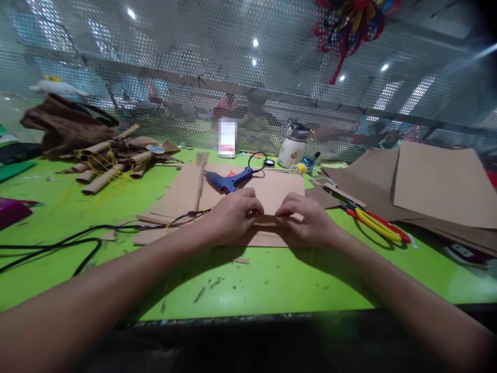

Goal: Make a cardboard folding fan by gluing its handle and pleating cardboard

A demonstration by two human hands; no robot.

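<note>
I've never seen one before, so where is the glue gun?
In the head view, the glue gun lies just left of centre on brown paper, beyond the left hand.

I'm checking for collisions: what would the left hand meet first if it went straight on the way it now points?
Probably the bare right hand, just across the narrow brown paper strip that it and the left hand hold, though depth is unclear.

The counter [295,290] has a bright green surface with dark marks [200,295] toward its near edge. A grey perforated panel [174,67] spans the far side. Small white lights [255,43] appear across it. A multicoloured ornament [351,28] hangs far right.
</note>
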